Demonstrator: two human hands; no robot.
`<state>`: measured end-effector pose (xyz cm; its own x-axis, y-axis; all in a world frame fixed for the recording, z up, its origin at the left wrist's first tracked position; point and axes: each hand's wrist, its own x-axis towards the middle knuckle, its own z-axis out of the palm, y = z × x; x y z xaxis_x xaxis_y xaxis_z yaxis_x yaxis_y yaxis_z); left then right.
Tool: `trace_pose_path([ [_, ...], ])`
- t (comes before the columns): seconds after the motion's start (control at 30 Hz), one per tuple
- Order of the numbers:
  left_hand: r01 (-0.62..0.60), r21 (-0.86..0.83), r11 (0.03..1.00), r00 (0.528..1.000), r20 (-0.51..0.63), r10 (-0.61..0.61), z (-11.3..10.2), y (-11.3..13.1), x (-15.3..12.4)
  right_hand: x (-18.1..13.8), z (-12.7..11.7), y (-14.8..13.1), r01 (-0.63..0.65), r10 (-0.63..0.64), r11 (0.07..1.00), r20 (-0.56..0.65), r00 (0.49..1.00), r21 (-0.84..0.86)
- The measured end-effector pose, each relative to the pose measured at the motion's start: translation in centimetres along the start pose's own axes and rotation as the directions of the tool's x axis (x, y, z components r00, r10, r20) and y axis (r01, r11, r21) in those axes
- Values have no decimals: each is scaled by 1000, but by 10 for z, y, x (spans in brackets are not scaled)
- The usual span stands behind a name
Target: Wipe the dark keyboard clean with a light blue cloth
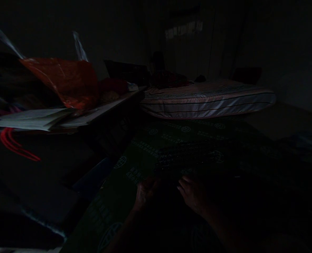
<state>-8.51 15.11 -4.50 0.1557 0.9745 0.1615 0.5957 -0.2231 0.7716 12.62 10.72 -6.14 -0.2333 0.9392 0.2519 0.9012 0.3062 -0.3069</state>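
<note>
The room is very dark. Low in the middle of the view, my left hand and my right hand rest close together over a dark green mat printed with pale globe logos and text. Both hands touch something dark and stringy or glossy that lies on the mat just beyond the fingertips; I cannot make out what it is. The fingers of both hands look curled, but the gloom hides their grip.
A low table at the left carries papers, an orange-red plastic bag and a red cord. A striped mattress lies on the floor behind the mat. Dark shapes line the far wall.
</note>
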Motion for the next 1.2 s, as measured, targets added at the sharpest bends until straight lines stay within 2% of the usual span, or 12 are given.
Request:
trace_pose_path([
  [0.17,54,27,998,999,3,-54,2,-4,0,0,1,2,14,-14,1000,-11,1000,2],
  [0.47,-1,115,993,999,37,-3,0,0,0,0,0,2,5,-4,1000,-8,1000,24],
  [0.63,-44,167,985,998,54,35,1,-6,3,0,4,5,9,-9,999,-21,1000,34],
  [0.93,-38,134,990,995,99,25,1,-9,5,-2,9,5,-23,24,999,-31,999,29],
  [1.2,-123,101,987,977,187,103,1,-11,10,-6,13,4,7,-10,1000,-115,993,-22],
])
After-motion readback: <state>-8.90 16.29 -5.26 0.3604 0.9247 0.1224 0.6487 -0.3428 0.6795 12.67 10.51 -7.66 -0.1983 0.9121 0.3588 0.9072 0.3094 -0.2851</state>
